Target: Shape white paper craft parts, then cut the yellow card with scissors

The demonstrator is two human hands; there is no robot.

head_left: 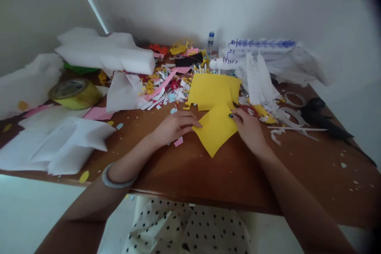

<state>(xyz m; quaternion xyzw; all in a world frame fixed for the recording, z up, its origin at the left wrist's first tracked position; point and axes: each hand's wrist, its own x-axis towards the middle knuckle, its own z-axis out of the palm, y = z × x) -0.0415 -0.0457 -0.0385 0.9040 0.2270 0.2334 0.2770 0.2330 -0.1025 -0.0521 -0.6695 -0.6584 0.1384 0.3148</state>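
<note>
A square of yellow paper (pixel 216 129), turned like a diamond, is held slightly curved over the brown table. My left hand (pixel 178 127) pinches its left corner, fingers closed. At the right corner, my right hand (pixel 248 127) closes thumb and fingers on the same paper; a small dark spot shows at the thumb tip. Just behind lies a larger yellow sheet (pixel 212 87), partly overlapped by the square. A red and dark object (pixel 249 110) beside my right hand is partly hidden, and its kind is unclear.
Paper scraps (pixel 169 87) are heaped behind. A tape roll (pixel 76 93), white foam (pixel 110 51) and folded white paper (pixel 68 143) lie left. A glue stick (pixel 210 43) stands at the back. A black glue gun (pixel 324 117) and white rings (pixel 290 116) lie right.
</note>
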